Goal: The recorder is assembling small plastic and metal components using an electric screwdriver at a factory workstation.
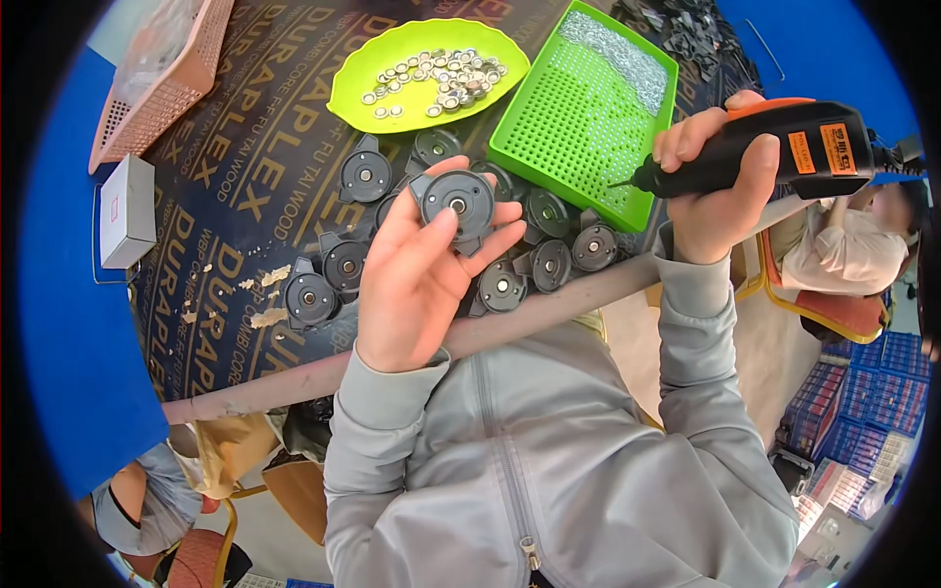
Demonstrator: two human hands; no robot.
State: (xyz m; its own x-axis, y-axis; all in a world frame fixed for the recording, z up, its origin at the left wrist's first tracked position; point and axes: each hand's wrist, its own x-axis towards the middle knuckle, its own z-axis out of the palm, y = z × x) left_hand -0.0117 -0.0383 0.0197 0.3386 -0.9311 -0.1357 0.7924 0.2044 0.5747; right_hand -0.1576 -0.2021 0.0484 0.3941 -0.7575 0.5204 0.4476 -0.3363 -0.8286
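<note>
Dark printed worktable (245, 196), taken as the landmark; everything below is placed against it.

- Green perforated tray (578, 118): far right part of the table, small silver screws heaped in its far corner.
- Pink basket (167, 88): far left corner, tilted, overhanging the edge.
- Yellow-green dish (426, 69): far middle, just left of the tray, holding small silver washers.
- White box (127, 211): left edge of the table.
- Black round parts (343, 265): strewn along the near edge, many touching.
- Electric screwdriver (774, 147): black and orange, raised above the table's right near corner, bit pointing left toward the tray's near edge. Right hand (720, 186) wrapped fully around it.
- Black disc (459, 201): lifted above the near edge, face up. Left hand (421, 269) half open, thumb pressing its lower face, fingertips behind its rim.

Judgement on technique: the disc's central hole looks like the fastening point. Keep the thumb clear of it, hold the disc level, bring the bit in square before triggering. A slanted bit could slip toward the thumb.
</note>
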